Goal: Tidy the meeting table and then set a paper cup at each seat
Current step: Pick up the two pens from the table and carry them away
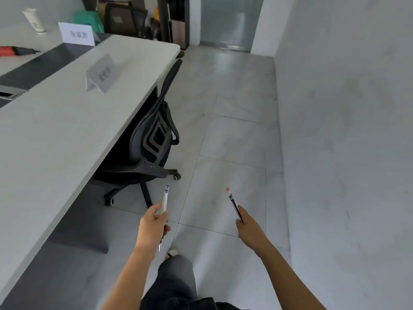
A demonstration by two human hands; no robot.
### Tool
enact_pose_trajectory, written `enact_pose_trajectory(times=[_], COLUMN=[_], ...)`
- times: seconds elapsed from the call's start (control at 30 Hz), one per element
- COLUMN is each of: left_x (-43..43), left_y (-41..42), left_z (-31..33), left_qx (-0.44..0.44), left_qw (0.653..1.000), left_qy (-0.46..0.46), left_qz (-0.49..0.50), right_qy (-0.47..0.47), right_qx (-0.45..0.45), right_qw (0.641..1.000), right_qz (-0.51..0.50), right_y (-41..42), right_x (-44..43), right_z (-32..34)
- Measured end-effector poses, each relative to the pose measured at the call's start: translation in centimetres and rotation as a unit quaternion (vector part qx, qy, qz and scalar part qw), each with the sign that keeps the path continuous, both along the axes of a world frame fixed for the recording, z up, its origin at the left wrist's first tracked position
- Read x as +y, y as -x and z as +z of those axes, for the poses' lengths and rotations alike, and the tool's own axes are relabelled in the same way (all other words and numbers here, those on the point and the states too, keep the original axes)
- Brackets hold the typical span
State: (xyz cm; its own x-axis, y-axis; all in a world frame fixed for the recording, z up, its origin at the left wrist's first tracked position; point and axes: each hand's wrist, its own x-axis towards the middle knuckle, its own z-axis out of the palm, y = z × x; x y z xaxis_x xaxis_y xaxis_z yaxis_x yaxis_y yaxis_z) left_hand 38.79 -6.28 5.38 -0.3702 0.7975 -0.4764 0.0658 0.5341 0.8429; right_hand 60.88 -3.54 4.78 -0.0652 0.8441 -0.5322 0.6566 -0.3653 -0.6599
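Note:
My left hand (153, 227) grips a clear pen (165, 199) that points up and away, out over the floor beside the table. A dark pen with a red cap (232, 201) is held in my right hand (248, 227), further to the right. The white meeting table (55, 135) stretches along the left. Two name cards stand on it, one nearer (101, 74) and one at the far side (77, 33). A white paper cup (34, 20) stands at the table's far left. A red and black tool (15, 51) lies near the dark centre strip (44, 63).
A black office chair (152, 142) is pushed under the table's right edge. Grey tiled floor runs ahead to a glass door (230, 21), with a grey wall (346, 130) on the right. Bags and boxes (125, 19) are stacked behind the table's far end.

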Motion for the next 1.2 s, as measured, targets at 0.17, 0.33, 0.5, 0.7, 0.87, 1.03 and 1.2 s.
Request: enact_pose_trajectory(times=[0.17,0.33,0.5,0.7,0.87,1.03,1.2], left_x=[3.2,8.4,15.6,25.2,31.4,36.9,44.3], left_y=[-2.6,-5.4,-8.5,-12.8,-17.5,-23.5,-30.6], left_z=[-0.3,-1.5,-2.3,-2.1,-1.8,-2.1,-0.3], left_qx=[0.033,0.023,0.007,-0.002,-0.005,0.005,0.012], left_qw=[0.999,0.999,0.999,0.997,0.995,0.996,0.996], left_qy=[0.0,0.006,0.01,0.022,0.028,0.032,-0.016], left_qz=[-0.03,-0.039,-0.043,-0.069,-0.099,-0.088,-0.088], right_qy=[-0.001,-0.038,-0.049,-0.05,-0.023,-0.027,-0.08], right_qx=[-0.009,-0.037,-0.056,-0.094,-0.069,-0.062,-0.047], right_qw=[1.0,0.998,0.994,0.986,0.975,0.975,0.983], right_qz=[0.0,-0.041,-0.086,-0.126,-0.208,-0.213,-0.161], right_y=[-2.8,-6.3,-10.1,-14.8,-19.2,-24.6,-30.4], right_x=[1.6,5.3,10.5,18.7,22.4,28.1,37.1], right_z=[-0.9,-1.3,-1.6,-1.7,-2.2,-2.5,-1.2])
